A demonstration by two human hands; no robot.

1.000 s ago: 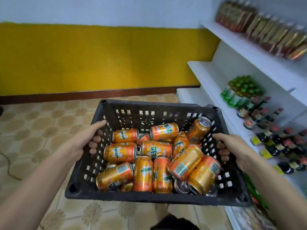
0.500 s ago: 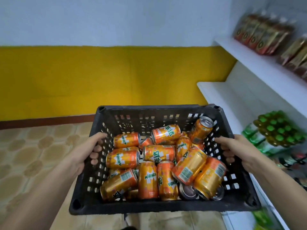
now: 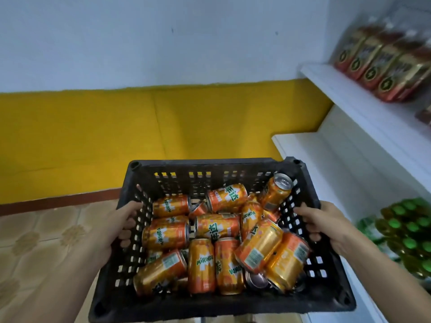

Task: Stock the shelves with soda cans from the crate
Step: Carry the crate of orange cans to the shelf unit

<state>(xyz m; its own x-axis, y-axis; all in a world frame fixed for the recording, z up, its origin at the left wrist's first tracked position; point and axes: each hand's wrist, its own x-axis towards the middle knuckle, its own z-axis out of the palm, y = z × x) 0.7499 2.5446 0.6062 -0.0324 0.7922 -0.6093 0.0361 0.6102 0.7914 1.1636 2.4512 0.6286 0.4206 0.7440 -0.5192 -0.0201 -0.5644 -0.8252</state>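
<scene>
Head view: black slotted plastic crate (image 3: 210,307) is held in mid-air above patterned tiled floor (image 3: 35,241).
Hands: both clamped on crate; left hand (image 3: 116,227) on left wall, right hand (image 3: 326,226) on right wall, fingers curled through the openings.
Cans: orange Mirinda soda cans (image 3: 217,226) all in crate, mostly piled on their sides; one is propped top-up in far right corner.
Shelves: white shelves (image 3: 300,145) just right of crate; contact cannot be told.
Stock: green-capped bottles (image 3: 408,229) low, red-and-gold packs (image 3: 384,66) on top board.

We look from head height, forward and down, close over the crate (image 3: 221,307); yellow wall (image 3: 93,141) far ahead, shelves (image 3: 326,155) right.
</scene>
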